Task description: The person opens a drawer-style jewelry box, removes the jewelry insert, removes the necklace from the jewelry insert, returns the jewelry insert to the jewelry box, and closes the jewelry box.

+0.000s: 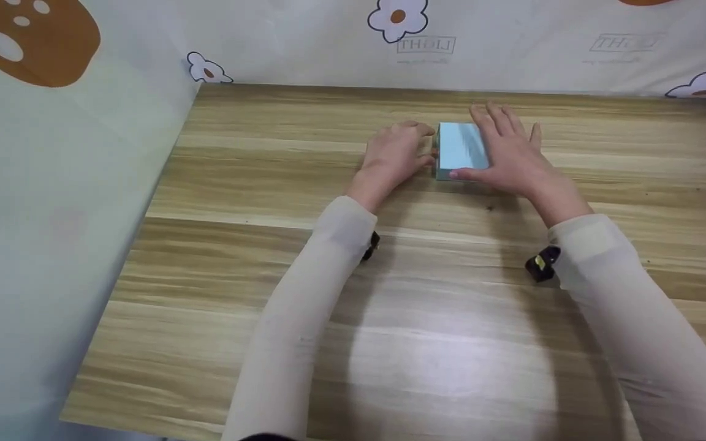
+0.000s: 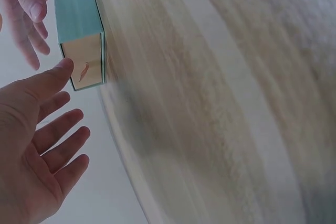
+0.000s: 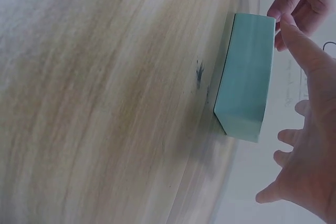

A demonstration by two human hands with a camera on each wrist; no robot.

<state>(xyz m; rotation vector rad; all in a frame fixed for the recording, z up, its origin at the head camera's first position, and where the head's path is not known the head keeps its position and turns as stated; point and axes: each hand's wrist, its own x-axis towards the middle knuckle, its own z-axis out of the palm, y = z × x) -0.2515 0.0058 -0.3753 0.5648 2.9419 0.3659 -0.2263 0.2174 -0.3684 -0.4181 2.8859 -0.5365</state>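
Note:
A light blue box (image 1: 460, 147) lies on the wooden table, toward its back edge. In the left wrist view its end is a beige panel (image 2: 89, 56) framed by the blue sleeve, with a small reddish ribbon tab (image 2: 83, 72) on it. Close to that end is my left hand (image 1: 393, 150), thumb and fingers parted and loosely bent, the tab not between them. The right hand (image 1: 512, 153) lies over the box's right part with its fingers spread, thumb along the near edge. In the right wrist view the box's blue long side (image 3: 244, 72) shows below that thumb.
The wooden table (image 1: 236, 269) extends around the box, with its left edge in sight. Behind and to the left hangs a pale sheet (image 1: 292, 43) printed with flowers and brown shapes. Small black wrist cameras (image 1: 542, 264) sit under the sleeves.

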